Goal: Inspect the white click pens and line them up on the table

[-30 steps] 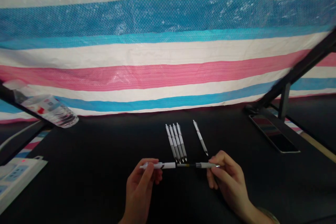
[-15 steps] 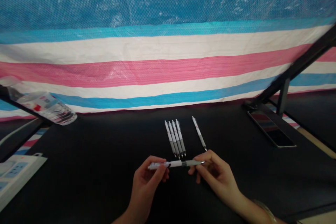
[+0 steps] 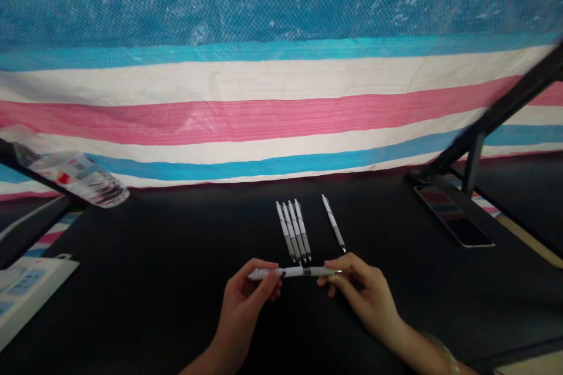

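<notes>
A white pen with a grey grip lies level between my two hands, its metal tip to the right. My left hand is closed on the white clip end, thumb and fingers pinching it. Around the grey grip close to the tip, the thumb and fingers of my right hand are closed. Just beyond the held pen, several similar pens lie side by side on the black table, tips towards me. One more pen lies apart to their right.
At the far right a phone lies beside a black metal bracket. On the left are a clear plastic bottle, tilted, and a white power strip. A striped plastic sheet hangs behind the table.
The pen and both hands have barely moved; the right fingers sit slightly more closed around the grip. The pens on the table lie as before.
</notes>
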`<state>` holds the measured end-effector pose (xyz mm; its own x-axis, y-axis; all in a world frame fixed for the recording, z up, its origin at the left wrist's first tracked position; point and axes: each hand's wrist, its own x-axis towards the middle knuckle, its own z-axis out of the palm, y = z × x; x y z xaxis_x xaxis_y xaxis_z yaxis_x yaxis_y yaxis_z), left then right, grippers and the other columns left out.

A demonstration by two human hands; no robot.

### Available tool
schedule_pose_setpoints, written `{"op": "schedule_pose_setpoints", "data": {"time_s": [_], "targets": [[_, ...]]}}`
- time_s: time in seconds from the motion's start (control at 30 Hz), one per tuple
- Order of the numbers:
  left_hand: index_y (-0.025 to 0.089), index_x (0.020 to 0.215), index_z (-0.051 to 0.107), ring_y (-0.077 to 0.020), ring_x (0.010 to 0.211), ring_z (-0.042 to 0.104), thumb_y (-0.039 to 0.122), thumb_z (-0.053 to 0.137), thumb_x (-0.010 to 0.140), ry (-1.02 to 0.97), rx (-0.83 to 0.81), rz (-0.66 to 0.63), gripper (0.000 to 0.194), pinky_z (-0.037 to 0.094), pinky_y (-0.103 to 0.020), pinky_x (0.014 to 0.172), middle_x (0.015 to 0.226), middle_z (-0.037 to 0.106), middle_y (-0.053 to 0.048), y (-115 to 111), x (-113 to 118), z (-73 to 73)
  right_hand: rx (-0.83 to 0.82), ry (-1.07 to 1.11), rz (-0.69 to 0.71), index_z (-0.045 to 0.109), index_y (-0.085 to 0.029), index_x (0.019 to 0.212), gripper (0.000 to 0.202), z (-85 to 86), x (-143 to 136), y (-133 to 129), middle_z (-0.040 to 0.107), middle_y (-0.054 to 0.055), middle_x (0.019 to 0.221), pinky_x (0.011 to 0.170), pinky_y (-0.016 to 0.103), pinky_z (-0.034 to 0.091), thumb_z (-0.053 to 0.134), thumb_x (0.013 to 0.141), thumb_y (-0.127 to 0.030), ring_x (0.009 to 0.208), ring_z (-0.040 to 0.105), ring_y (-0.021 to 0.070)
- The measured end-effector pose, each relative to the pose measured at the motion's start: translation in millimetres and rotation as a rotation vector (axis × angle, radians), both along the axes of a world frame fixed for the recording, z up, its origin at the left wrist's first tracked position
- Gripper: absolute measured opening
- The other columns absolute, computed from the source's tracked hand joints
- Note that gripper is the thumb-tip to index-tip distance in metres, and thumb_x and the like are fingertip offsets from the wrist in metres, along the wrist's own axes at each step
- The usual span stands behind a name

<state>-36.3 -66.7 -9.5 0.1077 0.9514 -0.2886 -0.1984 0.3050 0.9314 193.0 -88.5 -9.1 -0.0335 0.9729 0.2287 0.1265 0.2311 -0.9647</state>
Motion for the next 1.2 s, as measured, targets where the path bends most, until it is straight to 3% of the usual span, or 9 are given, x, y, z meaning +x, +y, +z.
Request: {"op": "schedule_pose_setpoints", "data": {"time_s": [0.23, 0.4, 0.57, 0.67, 0.73, 0.9, 0.97, 1.07, 1.2], "targets": [[0.015, 0.088, 0.075, -0.0143, 0.065, 0.06, 0.043, 0.081, 0.078, 0.007, 0.016, -0.036, 0.03, 0.046, -0.024, 0.06, 0.07, 0.069, -0.004, -2, -1, 0.6, -0.028, -0.068, 0.002, 0.069, -0.02, 0.1, 0.019, -2.6, 1, -3, 0.077, 0.004, 0.077, 0.056, 0.019, 0.057, 0.062, 0.097, -0.037, 0.059, 0.071, 0.0136], [0.015, 0.086, 0.075, -0.015, 0.064, 0.059, 0.042, 0.081, 0.077, 0.035, 0.052, -0.06, 0.029, 0.046, -0.025, 0.059, 0.069, 0.068, -0.004, -2, 1, 1.5, -0.137, -0.26, 0.112, 0.061, -0.018, 0.068, 0.05, -3.9, 5, -5, 0.061, 0.0, 0.052, 0.044, 0.018, 0.042, 0.042, 0.105, -0.046, 0.044, 0.056, 0.0096], [0.015, 0.083, 0.076, -0.0143, 0.062, 0.056, 0.044, 0.083, 0.074, -0.015, 0.021, 0.049, 0.031, 0.044, -0.025, 0.058, 0.066, 0.066, -0.002, 0, 5, 10.8, -0.14, -0.135, 0.111, 0.06, -0.02, 0.108, 0.028, -3.6, 2, -4, 0.071, 0.002, 0.078, 0.051, 0.021, 0.047, 0.056, 0.098, -0.047, 0.054, 0.062, 0.0122], [0.014, 0.081, 0.076, -0.0141, 0.062, 0.055, 0.045, 0.085, 0.071, -0.014, -0.001, 0.072, 0.033, 0.043, -0.025, 0.057, 0.065, 0.065, -0.003, 2, 6, 13.8, -0.126, -0.159, 0.043, 0.061, -0.021, 0.096, 0.021, -4.1, 1, -3, 0.069, 0.0, 0.067, 0.054, 0.022, 0.049, 0.06, 0.097, -0.042, 0.055, 0.065, 0.0138], [0.014, 0.08, 0.076, -0.0141, 0.062, 0.055, 0.045, 0.085, 0.071, -0.02, 0.0, 0.063, 0.034, 0.043, -0.025, 0.057, 0.065, 0.064, -0.003, 3, 5, 14.1, -0.112, -0.222, 0.075, 0.062, -0.021, 0.083, 0.028, -4.5, 2, -3, 0.067, 0.0, 0.062, 0.054, 0.022, 0.047, 0.054, 0.1, -0.041, 0.053, 0.064, 0.0134], [0.014, 0.081, 0.075, -0.0135, 0.061, 0.055, 0.045, 0.084, 0.072, -0.027, 0.011, 0.044, 0.033, 0.043, -0.024, 0.057, 0.065, 0.064, -0.002, 1, 5, 11.8, -0.113, -0.204, 0.109, 0.061, -0.021, 0.109, 0.027, -7.2, 1, -3, 0.072, 0.002, 0.077, 0.056, 0.023, 0.05, 0.055, 0.099, -0.045, 0.055, 0.066, 0.0136], [0.014, 0.083, 0.075, -0.0135, 0.062, 0.055, 0.044, 0.084, 0.074, -0.027, 0.015, 0.044, 0.032, 0.043, -0.024, 0.058, 0.066, 0.064, -0.002, 2, 4, 10.2, -0.119, -0.224, 0.078, 0.061, -0.021, 0.103, 0.025, -7.5, 1, -4, 0.07, 0.001, 0.072, 0.055, 0.023, 0.048, 0.056, 0.099, -0.045, 0.054, 0.065, 0.0138], [0.014, 0.085, 0.075, -0.0137, 0.063, 0.056, 0.044, 0.083, 0.075, -0.033, 0.02, 0.044, 0.032, 0.044, -0.024, 0.058, 0.068, 0.065, -0.003, 3, 4, 7.1, -0.105, -0.313, 0.159, 0.064, -0.02, 0.084, 0.037, -5.3, 2, -4, 0.068, 0.002, 0.07, 0.058, 0.023, 0.047, 0.044, 0.104, -0.045, 0.058, 0.064, 0.0138], [0.015, 0.086, 0.075, -0.0134, 0.063, 0.055, 0.044, 0.083, 0.075, -0.039, 0.022, 0.063, 0.032, 0.043, -0.024, 0.058, 0.068, 0.066, -0.002, 5, 4, 3.7, -0.098, -0.355, 0.188, 0.061, -0.021, 0.107, 0.03, -1.7, 1, -3, 0.067, 0.001, 0.076, 0.06, 0.024, 0.045, 0.045, 0.103, -0.046, 0.06, 0.062, 0.0138]]}}
